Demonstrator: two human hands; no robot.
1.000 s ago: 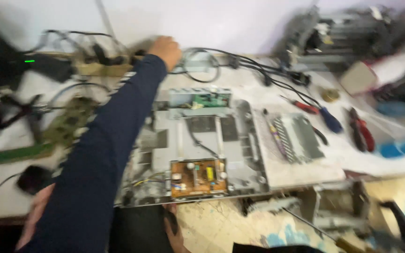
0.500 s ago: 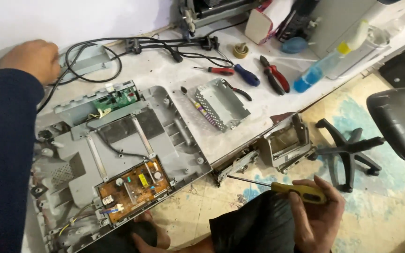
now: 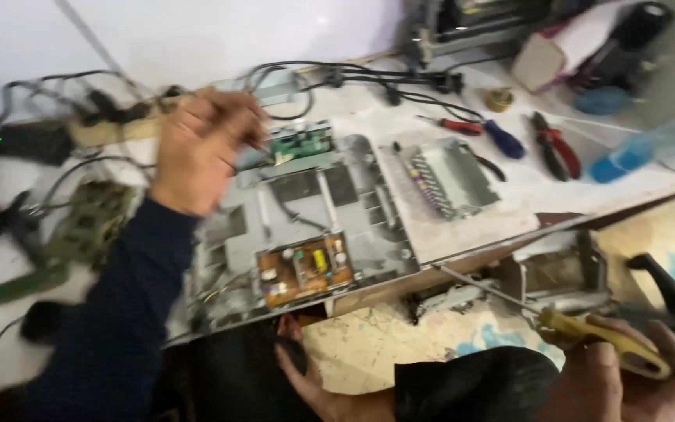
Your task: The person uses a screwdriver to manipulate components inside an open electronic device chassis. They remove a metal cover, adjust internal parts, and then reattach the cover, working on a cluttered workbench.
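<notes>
L hand (image 3: 201,148), in a dark blue sleeve (image 3: 111,328), is up over the far-left part of the counter (image 3: 525,195), above the upper-left corner of the grey metal chassis (image 3: 298,227). Fingers curled, tips pinched together near a thin wire by the green circuit board (image 3: 300,142); motion blur, so can't tell if the grip actually has anything in it.

R hand (image 3: 626,375) is low at the bottom-right, off the counter edge and above the floor. Its grip is clamped on the yellow handle of a screwdriver (image 3: 587,334); the thin metal shaft runs up and to the left, tip ending just under the counter's front edge, near a metal bracket part (image 3: 564,273) beneath the counter.

A 3rd hand (image 3: 306,375) shows at bottom centre, under the chassis's front edge, fingers spread and loose, holding nothing I can see.

The chassis lies flat on the counter, w/ an orange-brown circuit board (image 3: 304,268) at its near edge and the green board at its far edge. Just R of it sits a small grey metal cover w/ a row of slots (image 3: 451,176).

Further R on the counter:
- red & blue handled screwdriver (image 3: 486,133)
- red-handled pliers (image 3: 556,144)
- blue plastic bottle (image 3: 626,156) on its side
- small brass-coloured round part (image 3: 498,98)

Black cables (image 3: 353,78) loop along the back by the wall. At far L, a blurred green board (image 3: 91,223) and more tangled leads.
</notes>
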